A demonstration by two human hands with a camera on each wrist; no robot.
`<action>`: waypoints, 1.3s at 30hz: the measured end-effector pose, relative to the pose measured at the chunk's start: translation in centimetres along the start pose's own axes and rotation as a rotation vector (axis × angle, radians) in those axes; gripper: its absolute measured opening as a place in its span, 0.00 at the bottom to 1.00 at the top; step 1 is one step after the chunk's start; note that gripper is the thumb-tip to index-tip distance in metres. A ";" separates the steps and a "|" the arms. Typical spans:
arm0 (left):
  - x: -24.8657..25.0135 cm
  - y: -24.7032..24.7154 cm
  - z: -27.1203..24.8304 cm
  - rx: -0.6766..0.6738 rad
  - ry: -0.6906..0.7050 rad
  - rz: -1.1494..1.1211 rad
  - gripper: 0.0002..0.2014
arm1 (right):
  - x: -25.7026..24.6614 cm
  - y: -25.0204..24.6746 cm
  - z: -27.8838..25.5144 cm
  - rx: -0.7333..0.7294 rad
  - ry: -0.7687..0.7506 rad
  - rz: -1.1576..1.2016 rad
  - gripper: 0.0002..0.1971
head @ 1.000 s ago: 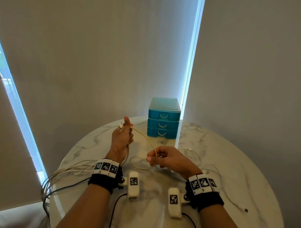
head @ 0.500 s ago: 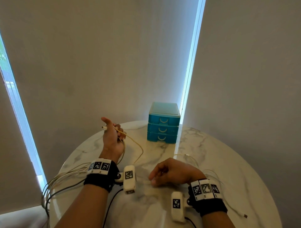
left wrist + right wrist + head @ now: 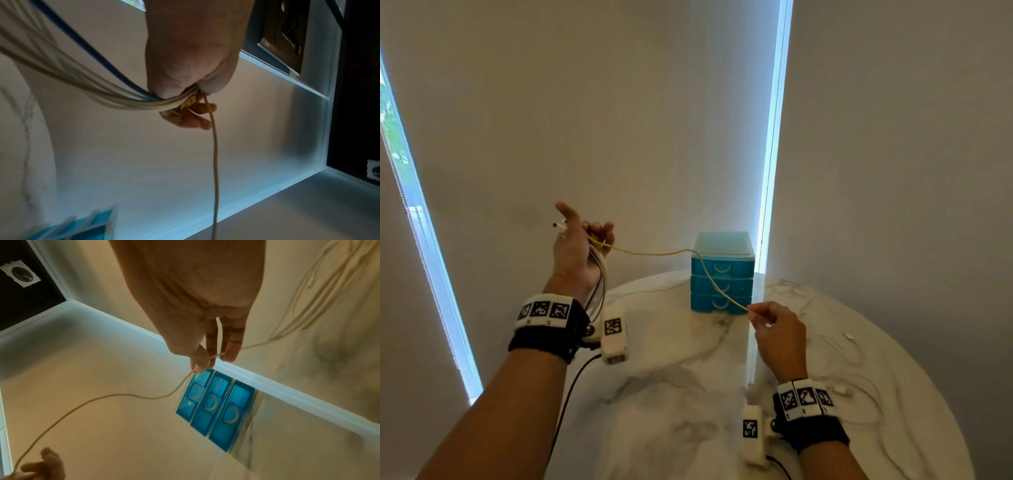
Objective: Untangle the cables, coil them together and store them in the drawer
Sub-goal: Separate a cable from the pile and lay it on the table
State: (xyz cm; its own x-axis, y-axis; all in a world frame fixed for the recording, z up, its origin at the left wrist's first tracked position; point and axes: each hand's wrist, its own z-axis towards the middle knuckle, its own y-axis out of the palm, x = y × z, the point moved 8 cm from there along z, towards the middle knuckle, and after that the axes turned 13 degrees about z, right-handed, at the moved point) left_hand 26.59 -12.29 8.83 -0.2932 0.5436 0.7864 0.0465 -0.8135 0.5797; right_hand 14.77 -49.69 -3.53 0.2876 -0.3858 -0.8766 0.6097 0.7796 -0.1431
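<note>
My left hand (image 3: 582, 240) is raised above the table's left edge and grips a bundle of pale cables (image 3: 599, 274) that hangs down past my wrist; the bundle (image 3: 82, 87) includes one blue cable. A thin yellowish cable (image 3: 671, 254) runs from that hand across to my right hand (image 3: 763, 317), which pinches it between thumb and fingers (image 3: 202, 363) in front of the blue three-drawer unit (image 3: 720, 270). All three drawers (image 3: 213, 408) look closed.
The round white marble table (image 3: 671, 394) carries loose white cables (image 3: 849, 353) on its right side, behind my right wrist. A grey wall with bright window strips stands right behind the table. The bundle trails off the left edge.
My left hand rose and moved left with the bundle. My right hand went from the table middle up and right, sliding along the yellowish cable, which now stretches between both hands.
</note>
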 end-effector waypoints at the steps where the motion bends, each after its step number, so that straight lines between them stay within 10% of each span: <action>1: -0.4 0.7 -0.5 -0.057 -0.017 0.066 0.27 | -0.3 -0.2 0.0 0.040 -0.016 0.025 0.07; 8: -5.0 8.6 -6.5 -0.499 0.133 1.024 0.30 | -1.9 -0.4 -0.4 0.091 -0.083 0.166 0.08; 15: -11.3 11.6 -10.2 -0.922 0.162 1.463 0.09 | -2.0 0.6 -0.6 0.071 -0.082 0.183 0.08; 19: -9.1 10.7 -8.0 -0.711 0.300 1.382 0.13 | -1.5 0.6 -0.5 0.042 -0.040 0.226 0.09; 24: -1.4 5.1 -3.2 -0.063 0.285 0.762 0.14 | 0.4 -2.0 0.2 0.155 0.028 0.171 0.05; 31: 1.0 -1.1 -2.3 0.331 0.271 0.384 0.18 | 1.4 -3.3 0.3 0.214 0.038 -0.020 0.06; 34: -0.3 -1.4 -2.2 0.303 0.174 0.420 0.15 | 2.6 -4.0 0.7 0.193 0.091 0.057 0.08; 39: -6.9 4.7 -5.0 -0.168 0.068 0.861 0.17 | 0.8 -1.1 0.3 0.046 0.073 0.312 0.08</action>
State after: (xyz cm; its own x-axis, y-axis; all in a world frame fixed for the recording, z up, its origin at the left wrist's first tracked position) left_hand 24.09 -20.92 5.07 -0.2778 -0.2816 0.9184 0.1382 -0.9578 -0.2519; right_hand 14.57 -50.99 -3.94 0.4133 -0.0944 -0.9057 0.5334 0.8312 0.1567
